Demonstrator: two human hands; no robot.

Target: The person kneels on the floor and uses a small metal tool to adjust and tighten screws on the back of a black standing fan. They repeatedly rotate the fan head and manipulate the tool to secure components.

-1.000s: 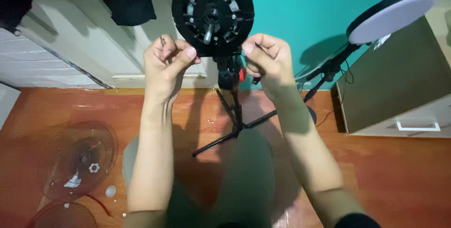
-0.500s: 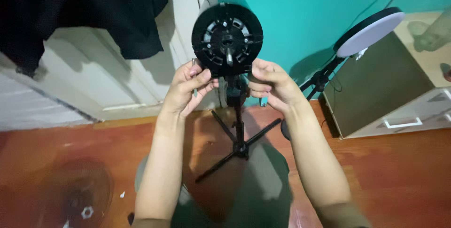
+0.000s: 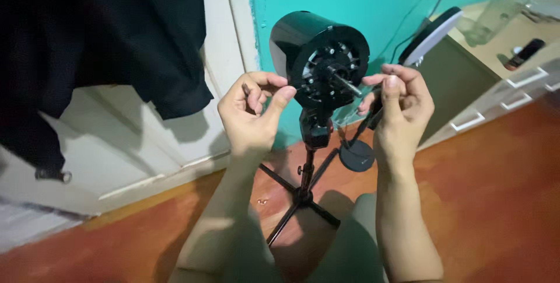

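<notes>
A black fan motor housing (image 3: 318,55) sits on a thin black tripod stand (image 3: 303,192), its metal shaft (image 3: 345,83) pointing right and toward me. My left hand (image 3: 254,114) is at the housing's left rim, thumb touching it, fingers pinched on a small dark piece. My right hand (image 3: 402,105) is just right of the shaft's tip with its fingers closed together. A dark pole runs behind that palm; I cannot tell whether the hand touches it.
A black garment (image 3: 111,44) hangs over a white door (image 3: 175,143) at left. A ring light (image 3: 430,35) with a round base (image 3: 357,156) stands by the teal wall. A drawer cabinet (image 3: 496,90) is at right. My knees are over the red-brown floor (image 3: 496,201).
The view has swung up and left, so the fan grilles on the floor are out of sight. The motor housing now faces right. Both hands stay at its front.
</notes>
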